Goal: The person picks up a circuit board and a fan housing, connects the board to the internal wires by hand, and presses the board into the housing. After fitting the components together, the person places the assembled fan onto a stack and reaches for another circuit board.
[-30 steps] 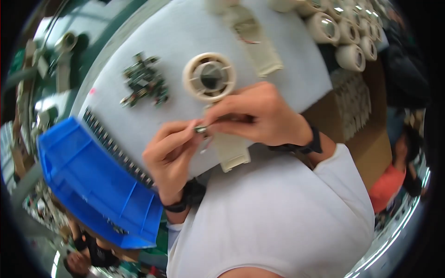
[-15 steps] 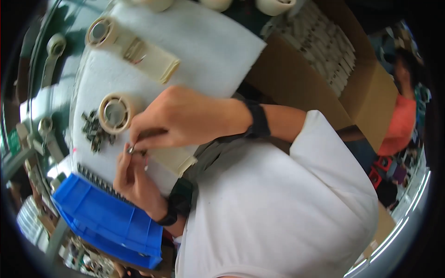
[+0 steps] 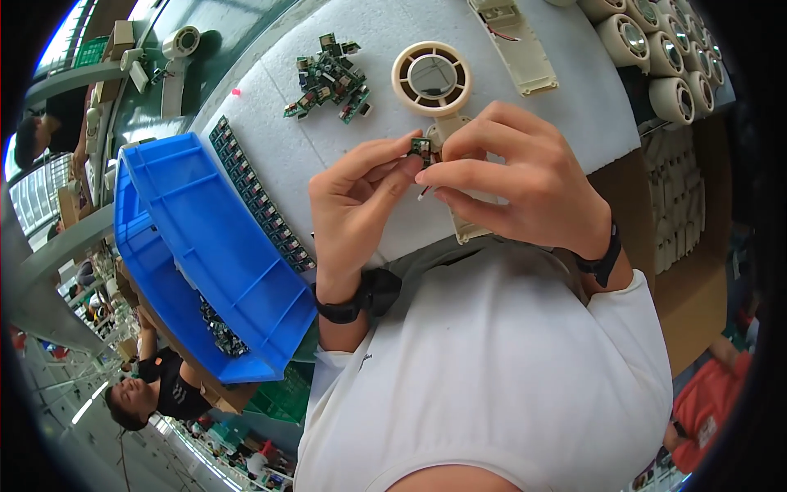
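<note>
My left hand (image 3: 352,197) is closed, pinching a small green circuit board (image 3: 420,146) between thumb and forefinger. My right hand (image 3: 525,176) meets it there, its fingertips pressed together at the board's right edge; what they grip is hidden. A thin wire with a white plug (image 3: 423,193) hangs below those fingertips. Beneath both hands lies a cream handheld fan with a round slotted head (image 3: 397,79); its handle (image 3: 467,230) is partly covered by my right hand. Farther left is a loose pile of green circuit boards (image 3: 328,78).
A blue plastic bin (image 3: 221,246) with more boards inside stands at left, beside a row of joined boards (image 3: 258,197). An open cream handle shell (image 3: 525,53) lies on the white foam sheet (image 3: 361,25). Fan heads (image 3: 672,98) are stacked at far right, above a cardboard box (image 3: 697,303).
My view has swung, so the bench sits differently in the picture. Both hands stay together at the fan; the circuit board between them now shows clearly.
</note>
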A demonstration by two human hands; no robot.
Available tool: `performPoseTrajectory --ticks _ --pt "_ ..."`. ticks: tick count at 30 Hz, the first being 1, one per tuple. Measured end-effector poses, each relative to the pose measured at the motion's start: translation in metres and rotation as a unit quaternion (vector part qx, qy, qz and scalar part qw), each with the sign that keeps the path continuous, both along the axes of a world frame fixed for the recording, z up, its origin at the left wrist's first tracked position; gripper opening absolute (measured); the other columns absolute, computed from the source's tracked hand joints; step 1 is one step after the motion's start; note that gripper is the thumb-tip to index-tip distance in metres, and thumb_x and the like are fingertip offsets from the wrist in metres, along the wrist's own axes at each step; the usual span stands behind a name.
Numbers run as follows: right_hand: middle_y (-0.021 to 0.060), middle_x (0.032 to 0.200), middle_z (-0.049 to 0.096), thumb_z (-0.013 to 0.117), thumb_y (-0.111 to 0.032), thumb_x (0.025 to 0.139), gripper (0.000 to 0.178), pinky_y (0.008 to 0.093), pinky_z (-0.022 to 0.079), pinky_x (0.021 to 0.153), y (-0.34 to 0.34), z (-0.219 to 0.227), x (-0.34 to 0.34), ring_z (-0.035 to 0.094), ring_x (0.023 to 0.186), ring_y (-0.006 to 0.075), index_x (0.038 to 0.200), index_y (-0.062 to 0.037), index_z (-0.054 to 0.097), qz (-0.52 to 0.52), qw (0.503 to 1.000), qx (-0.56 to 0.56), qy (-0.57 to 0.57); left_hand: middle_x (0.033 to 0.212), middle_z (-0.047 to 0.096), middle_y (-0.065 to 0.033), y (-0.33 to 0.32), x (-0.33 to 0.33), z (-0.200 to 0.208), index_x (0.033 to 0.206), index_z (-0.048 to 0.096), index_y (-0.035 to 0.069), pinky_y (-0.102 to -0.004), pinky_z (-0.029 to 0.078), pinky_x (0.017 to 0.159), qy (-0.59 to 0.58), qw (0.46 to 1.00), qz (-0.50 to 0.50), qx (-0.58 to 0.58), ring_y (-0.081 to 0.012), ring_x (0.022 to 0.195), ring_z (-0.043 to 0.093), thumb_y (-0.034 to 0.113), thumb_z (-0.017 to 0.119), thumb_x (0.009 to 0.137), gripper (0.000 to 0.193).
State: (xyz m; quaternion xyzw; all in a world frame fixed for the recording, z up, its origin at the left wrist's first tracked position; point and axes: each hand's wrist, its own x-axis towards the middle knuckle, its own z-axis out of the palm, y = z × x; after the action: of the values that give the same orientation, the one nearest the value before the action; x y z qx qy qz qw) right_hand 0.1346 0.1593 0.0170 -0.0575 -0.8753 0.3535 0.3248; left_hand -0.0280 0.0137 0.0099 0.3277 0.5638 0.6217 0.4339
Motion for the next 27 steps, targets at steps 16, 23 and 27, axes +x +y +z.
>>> performPoseTrajectory --ticks 16,23,27 --pt "0.0023 0.083 0.064 0.08 -0.003 0.072 0.019 0.0324 0.05 0.062 0.0 0.0 -0.006 0.058 0.073 0.0207 0.088 -0.0056 0.07 -0.117 0.99 0.073 -0.006 0.114 0.072 -0.0129 0.004 0.016 -0.004 0.121 0.071 -0.003 -0.0278 0.058 0.089 0.049 0.997 0.053 0.019 -0.0186 0.103 0.071 -0.012 0.066 0.092 0.031" --pt "0.0042 0.082 0.063 0.079 -0.003 0.072 0.018 0.0326 0.049 0.061 -0.001 0.002 -0.006 0.058 0.073 0.0208 0.086 -0.0051 0.069 -0.105 0.993 0.03 -0.048 0.11 0.073 -0.0109 0.005 0.018 -0.012 0.118 0.076 0.005 -0.0269 0.057 0.081 0.185 0.978 0.087 0.051 -0.0166 0.096 0.071 -0.014 0.071 0.086 0.038" --pt "0.0045 0.082 0.063 0.079 -0.003 0.073 0.016 0.0325 0.05 0.062 0.002 0.002 -0.006 0.059 0.074 0.0207 0.086 -0.0053 0.07 -0.094 0.993 0.062 -0.014 0.11 0.073 -0.0108 0.003 0.019 -0.014 0.119 0.076 0.006 -0.0261 0.056 0.079 0.258 0.96 0.095 0.053 -0.0156 0.094 0.071 -0.015 0.07 0.084 0.04"
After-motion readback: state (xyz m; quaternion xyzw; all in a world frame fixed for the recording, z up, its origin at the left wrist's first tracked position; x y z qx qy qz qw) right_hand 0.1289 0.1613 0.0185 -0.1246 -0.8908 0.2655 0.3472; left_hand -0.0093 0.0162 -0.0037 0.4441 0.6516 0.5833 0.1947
